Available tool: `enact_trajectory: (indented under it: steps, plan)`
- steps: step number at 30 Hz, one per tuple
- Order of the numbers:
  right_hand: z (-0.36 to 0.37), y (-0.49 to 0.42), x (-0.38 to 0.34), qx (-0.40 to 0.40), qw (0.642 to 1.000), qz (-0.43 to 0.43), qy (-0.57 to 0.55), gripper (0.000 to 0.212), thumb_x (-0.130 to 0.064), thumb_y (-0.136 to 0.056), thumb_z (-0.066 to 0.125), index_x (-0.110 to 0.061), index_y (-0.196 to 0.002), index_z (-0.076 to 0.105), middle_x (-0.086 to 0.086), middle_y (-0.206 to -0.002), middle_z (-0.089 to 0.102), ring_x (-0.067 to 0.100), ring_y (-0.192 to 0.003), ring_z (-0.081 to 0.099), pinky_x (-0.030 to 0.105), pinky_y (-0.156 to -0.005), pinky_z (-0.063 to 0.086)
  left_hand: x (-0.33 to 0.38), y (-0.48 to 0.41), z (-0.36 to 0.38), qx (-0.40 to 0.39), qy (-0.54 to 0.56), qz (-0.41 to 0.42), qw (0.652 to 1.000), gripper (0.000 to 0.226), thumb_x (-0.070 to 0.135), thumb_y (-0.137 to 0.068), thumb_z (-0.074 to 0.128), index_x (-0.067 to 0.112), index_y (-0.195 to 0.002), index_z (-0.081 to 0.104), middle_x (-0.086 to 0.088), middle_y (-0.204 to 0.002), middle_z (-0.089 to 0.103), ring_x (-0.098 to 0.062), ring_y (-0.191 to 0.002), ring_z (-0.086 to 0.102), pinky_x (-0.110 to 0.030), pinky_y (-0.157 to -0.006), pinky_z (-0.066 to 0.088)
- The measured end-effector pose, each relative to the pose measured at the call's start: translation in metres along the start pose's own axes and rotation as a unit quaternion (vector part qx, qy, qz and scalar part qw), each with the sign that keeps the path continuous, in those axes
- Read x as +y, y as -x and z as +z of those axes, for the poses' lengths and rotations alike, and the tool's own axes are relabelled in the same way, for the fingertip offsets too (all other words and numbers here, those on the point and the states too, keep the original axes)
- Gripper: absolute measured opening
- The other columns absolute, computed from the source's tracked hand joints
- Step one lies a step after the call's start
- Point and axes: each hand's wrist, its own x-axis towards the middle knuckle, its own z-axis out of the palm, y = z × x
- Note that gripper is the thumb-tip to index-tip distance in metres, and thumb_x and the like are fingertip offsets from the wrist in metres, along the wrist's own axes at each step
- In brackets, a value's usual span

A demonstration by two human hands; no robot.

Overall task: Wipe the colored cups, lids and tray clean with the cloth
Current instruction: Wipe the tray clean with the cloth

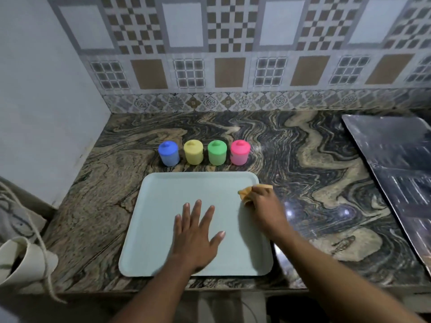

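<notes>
The left hand (pixel 194 236) is pressing flat, fingers spread wide, on the tray (pixel 163 206), likely steadying it, while the right hand (pixel 264 206) is gripping the bunched cloth (pixel 245 193) at the tray's far right corner; four lidded cups (pixel 204 152) are waiting just behind the tray.

Countertop (pixel 314 183) gleams: polished stone, glossy, light glints on it. Tray (pixel 163 229) reads smooth and matt, plastic by the look. Blue cup (pixel 168 155), yellow cup (pixel 193 153), green cup (pixel 217 153), pink cup (pixel 240 153): matt plastic too. Cloth (pixel 245 194) is soft, crumpled, dull. Metal sheet (pixel 396 159) shines, streaked with reflections.
</notes>
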Motion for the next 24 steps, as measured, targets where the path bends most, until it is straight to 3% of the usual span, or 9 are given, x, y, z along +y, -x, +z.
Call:
enact_trajectory:
  steps: [4,8,10,12,16,19,22,24]
  plan:
    - [0.01,0.088,-0.011,0.07,0.995,-0.059,0.031,0.037,-0.007,-0.065,0.069,-0.011,-0.101,0.076,0.007,-0.11,0.073,0.028,-0.11,0.055,0.035,-0.072,0.06,0.004,-0.001,-0.001,-0.019,-0.004,-0.004,1.0,0.076,0.073,-0.092,0.014,0.042,-0.152,-0.021,0.004,-0.159,-0.035,-0.026,-0.143,-0.038,-0.052,-0.119,-0.016]
    - [0.008,0.148,-0.006,-0.001,0.994,-0.114,-0.001,0.053,-0.012,-0.044,0.084,-0.024,-0.095,0.075,-0.004,-0.097,0.073,0.02,-0.103,0.051,0.024,-0.06,0.057,0.004,-0.001,-0.003,-0.026,-0.012,-0.009,1.0,0.076,0.074,-0.091,0.013,0.042,-0.151,-0.021,0.004,-0.158,-0.036,-0.026,-0.143,-0.039,-0.052,-0.119,-0.017]
    - [-0.009,0.144,-0.006,-0.037,0.995,-0.084,-0.036,0.04,-0.014,-0.06,0.076,-0.034,-0.093,0.069,-0.013,-0.091,0.071,0.016,-0.095,0.056,0.024,-0.068,0.051,0.004,-0.001,-0.003,-0.026,-0.01,-0.01,1.0,0.076,0.074,-0.091,0.013,0.042,-0.151,-0.022,0.005,-0.158,-0.036,-0.025,-0.142,-0.04,-0.052,-0.119,-0.017]
    - [-0.031,0.118,-0.008,-0.025,0.996,-0.03,-0.077,0.029,-0.009,-0.075,0.065,-0.03,-0.094,0.071,-0.008,-0.091,0.074,0.018,-0.088,0.065,0.028,-0.069,0.047,0.004,-0.002,-0.003,-0.029,-0.006,-0.01,1.0,0.077,0.074,-0.091,0.014,0.042,-0.151,-0.021,0.005,-0.158,-0.036,-0.024,-0.142,-0.041,-0.051,-0.118,-0.018]
    - [-0.061,0.017,-0.022,0.117,0.987,0.007,-0.108,0.032,-0.001,-0.08,0.054,-0.018,-0.1,0.073,0.007,-0.097,0.076,0.033,-0.089,0.069,0.033,-0.068,0.051,0.004,-0.001,-0.004,-0.027,0.002,-0.01,1.0,0.077,0.074,-0.091,0.018,0.044,-0.151,-0.02,0.007,-0.158,-0.036,-0.023,-0.142,-0.04,-0.051,-0.119,-0.017]
    - [-0.049,-0.047,-0.033,0.053,0.998,-0.011,-0.038,0.037,-0.011,-0.08,0.045,-0.015,-0.109,0.068,0.014,-0.104,0.071,0.039,-0.094,0.066,0.044,-0.072,0.055,0.004,0.0,-0.004,-0.03,0.008,-0.011,0.999,0.077,0.074,-0.091,0.018,0.045,-0.151,-0.02,0.007,-0.158,-0.037,-0.022,-0.141,-0.041,-0.051,-0.119,-0.016]
    - [-0.014,-0.049,-0.037,-0.048,0.996,-0.017,0.07,0.03,-0.019,-0.092,0.047,-0.014,-0.114,0.068,0.016,-0.113,0.068,0.038,-0.108,0.062,0.044,-0.083,0.052,0.004,-0.001,-0.004,-0.03,0.011,-0.016,0.999,0.077,0.075,-0.09,0.017,0.046,-0.15,-0.021,0.008,-0.157,-0.038,-0.021,-0.141,-0.042,-0.051,-0.119,-0.017]
    - [0.006,-0.018,-0.041,-0.031,0.994,-0.046,0.097,0.028,-0.019,-0.092,0.053,-0.014,-0.114,0.069,0.011,-0.118,0.068,0.035,-0.114,0.058,0.042,-0.084,0.052,0.004,-0.001,-0.003,-0.028,0.009,-0.017,0.999,0.077,0.075,-0.09,0.018,0.046,-0.15,-0.021,0.008,-0.157,-0.037,-0.021,-0.141,-0.041,-0.051,-0.119,-0.017]
